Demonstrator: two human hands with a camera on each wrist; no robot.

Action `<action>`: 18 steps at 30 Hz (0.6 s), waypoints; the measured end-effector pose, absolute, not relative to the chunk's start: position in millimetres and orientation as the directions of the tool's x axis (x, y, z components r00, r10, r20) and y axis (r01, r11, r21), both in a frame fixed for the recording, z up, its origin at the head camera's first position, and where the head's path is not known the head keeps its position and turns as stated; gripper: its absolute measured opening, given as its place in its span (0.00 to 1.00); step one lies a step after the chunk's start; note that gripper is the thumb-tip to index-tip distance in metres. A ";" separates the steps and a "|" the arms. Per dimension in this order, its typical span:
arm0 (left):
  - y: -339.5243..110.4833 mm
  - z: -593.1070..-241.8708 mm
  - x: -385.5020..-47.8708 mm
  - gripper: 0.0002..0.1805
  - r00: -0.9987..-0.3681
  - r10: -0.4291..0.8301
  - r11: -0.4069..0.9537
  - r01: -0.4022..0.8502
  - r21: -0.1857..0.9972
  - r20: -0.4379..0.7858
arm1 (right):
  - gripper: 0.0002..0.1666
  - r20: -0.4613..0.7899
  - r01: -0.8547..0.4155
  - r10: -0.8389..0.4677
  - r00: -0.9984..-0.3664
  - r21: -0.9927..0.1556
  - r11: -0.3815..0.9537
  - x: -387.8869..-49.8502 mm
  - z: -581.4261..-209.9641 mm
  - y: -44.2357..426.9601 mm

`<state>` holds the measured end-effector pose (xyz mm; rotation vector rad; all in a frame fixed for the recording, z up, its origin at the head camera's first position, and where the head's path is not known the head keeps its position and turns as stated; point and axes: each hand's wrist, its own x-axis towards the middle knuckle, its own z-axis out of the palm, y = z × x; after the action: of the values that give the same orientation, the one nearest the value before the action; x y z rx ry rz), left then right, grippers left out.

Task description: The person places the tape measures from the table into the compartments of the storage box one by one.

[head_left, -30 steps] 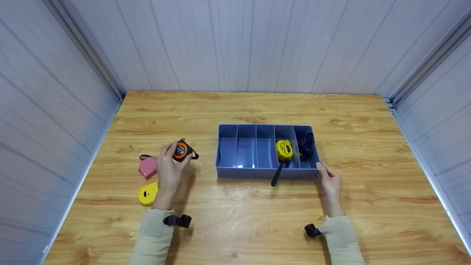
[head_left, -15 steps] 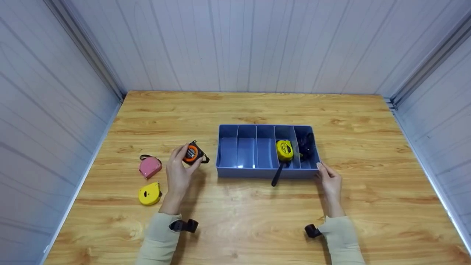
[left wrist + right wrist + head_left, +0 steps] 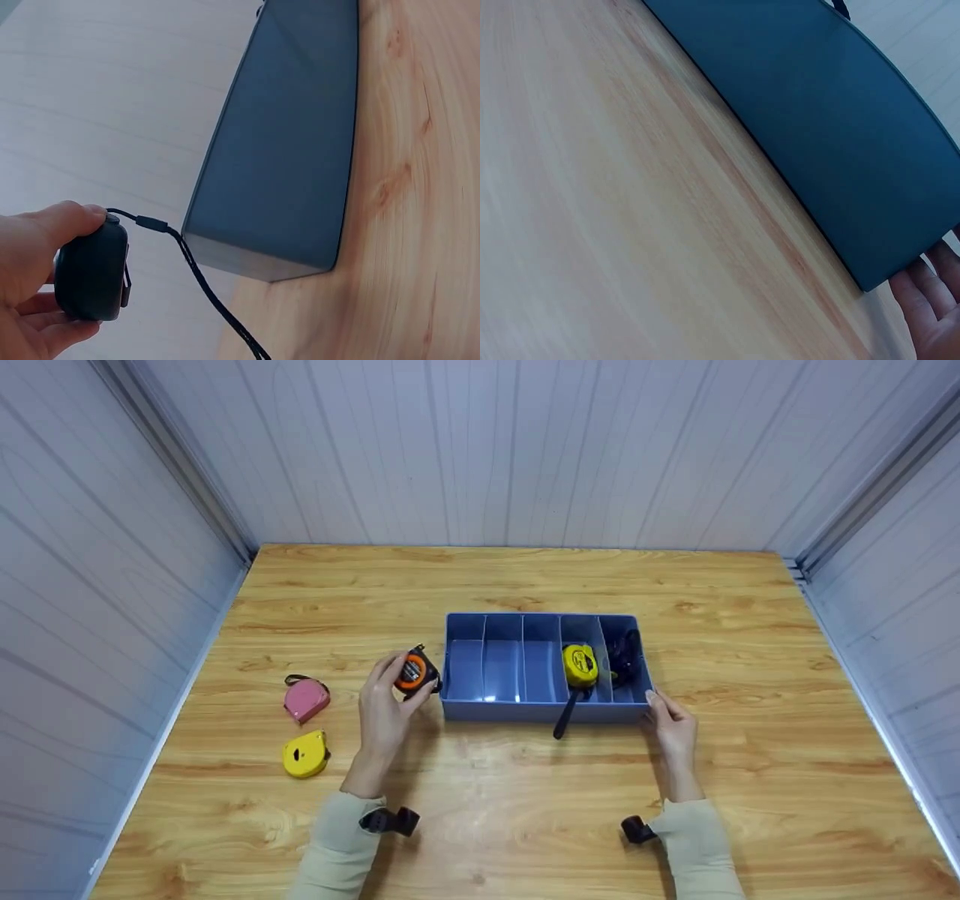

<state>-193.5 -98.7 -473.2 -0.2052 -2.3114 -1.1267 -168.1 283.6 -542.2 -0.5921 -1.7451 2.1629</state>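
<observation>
Three pale panelled walls (image 3: 480, 450) face you, across the top and down both sides of the head view. One wood-grained bench (image 3: 510, 802) fills the middle and bottom of the frame. Just right of centre you have one blue-grey tray (image 3: 487, 712) with five compartments in a row. Two pale sleeves (image 3: 337, 836) enter from the bottom edge, leading to your two hands. Your left hand (image 3: 384, 711), left of centre, grips one orange-and-black tape measure (image 3: 412, 671) between thumb and fingers, just beside the tray's left end. Your right hand (image 3: 675, 731), right of centre, pinches the tray's lower right corner.

You have three more tape measures: one pink tape measure (image 3: 306, 701) and, below it, one flat yellow tape measure (image 3: 304, 755), both on the bench at the left, and one boxy yellow tape measure (image 3: 578, 664) in the fourth compartment from the left. The fifth holds a dark item (image 3: 622, 656), too unclear to make out. Your two wrists carry two black cameras (image 3: 406, 820). One black strap (image 3: 566, 714) hangs over the tray's near wall; one thin cord (image 3: 152, 223) trails from the tape measure you hold.
</observation>
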 end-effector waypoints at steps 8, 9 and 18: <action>-86.1 -471.5 -194.0 0.29 -0.831 -0.071 0.611 0.401 0.683 0.551 | 0.14 -0.158 0.085 0.485 -0.860 -0.982 -0.169 -169.0 -539.9 284.2; -84.4 -471.5 -193.8 0.28 -0.834 -0.067 0.601 0.404 0.690 0.547 | 0.19 -0.170 0.097 0.486 -0.857 -0.980 -0.172 -169.4 -539.6 284.0; -70.1 -475.8 -191.5 0.29 -0.842 -0.031 0.563 0.431 0.705 0.539 | 0.12 -0.183 0.105 0.508 -0.842 -0.978 -0.180 -170.7 -540.9 282.6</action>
<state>-191.5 -70.1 -475.8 -0.3206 -2.2989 -1.2276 -170.7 282.6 -540.9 -0.7080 -1.8081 2.1051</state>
